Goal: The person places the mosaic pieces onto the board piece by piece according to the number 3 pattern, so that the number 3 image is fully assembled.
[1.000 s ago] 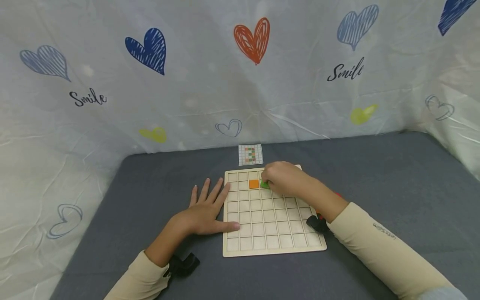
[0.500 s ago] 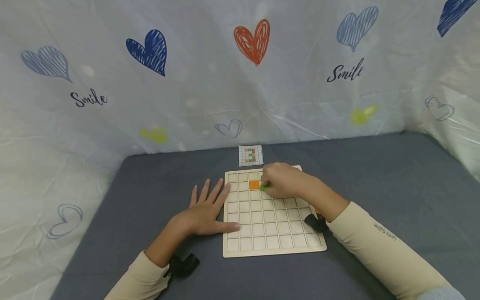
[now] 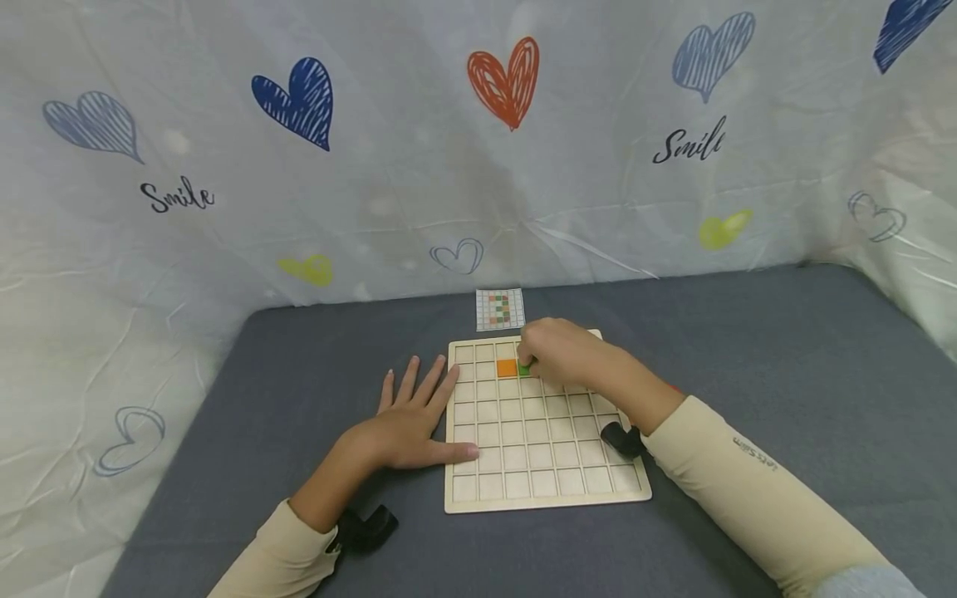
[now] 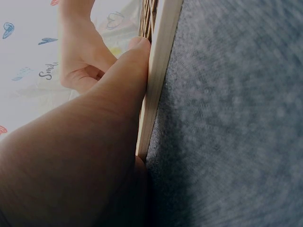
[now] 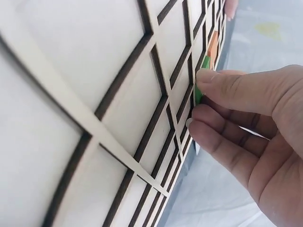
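A wooden grid board [image 3: 516, 457] lies on the grey cloth. My right hand [image 3: 566, 355] is over its far part, thumb and fingers pinching a small green square tile [image 5: 199, 94] at a cell of the grid. An orange square tile [image 3: 507, 368] sits flat in the cell just left of the green one. My left hand [image 3: 409, 428] is spread at the board's left side, fingertips at the edge and thumb [image 4: 128, 71] lying over the rim. Part of the green tile is hidden behind the right fingers.
Behind the board lies a small printed card [image 3: 500, 310] with a coloured grid pattern. A bit of something red [image 3: 676, 389] shows past the right forearm, which hides the rest. A white curtain [image 3: 389, 166] with hearts rises behind the cloth-covered table [image 3: 785, 349].
The green tile, tilted in the fingers half a second ago, now lies flatter beside the orange tile. My right hand has shifted slightly left and away from me. My left hand has stayed put.
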Demonstrator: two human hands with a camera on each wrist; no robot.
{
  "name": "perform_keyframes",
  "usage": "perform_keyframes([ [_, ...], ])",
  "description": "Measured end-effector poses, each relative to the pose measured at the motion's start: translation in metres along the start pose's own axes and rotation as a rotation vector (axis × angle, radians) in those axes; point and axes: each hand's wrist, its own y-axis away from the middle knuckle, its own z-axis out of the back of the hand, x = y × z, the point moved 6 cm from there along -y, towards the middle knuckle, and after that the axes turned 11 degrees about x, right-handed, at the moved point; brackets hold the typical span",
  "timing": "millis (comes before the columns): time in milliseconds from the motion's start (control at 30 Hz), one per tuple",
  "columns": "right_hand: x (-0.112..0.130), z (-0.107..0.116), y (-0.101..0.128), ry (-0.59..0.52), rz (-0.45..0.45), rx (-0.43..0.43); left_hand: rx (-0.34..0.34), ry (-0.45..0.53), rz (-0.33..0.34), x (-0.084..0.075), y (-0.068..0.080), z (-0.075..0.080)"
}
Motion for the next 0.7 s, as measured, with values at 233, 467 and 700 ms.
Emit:
perform_keyframes([
  [233,0.003,-0.002,0.002,0.013,-0.004,-0.008,0.007,0.012,-0.001,0.001,-0.001,-0.001],
  [467,0.009,-0.002,0.014,0.026,0.061,-0.046,0.002,0.027,-0.004,0.003,-0.003,-0.003],
  [700,-0.006,0.0,0.03,-0.171,0.091,-0.044,0.0,0.03,-0.001,0.004,-0.004,-0.004],
])
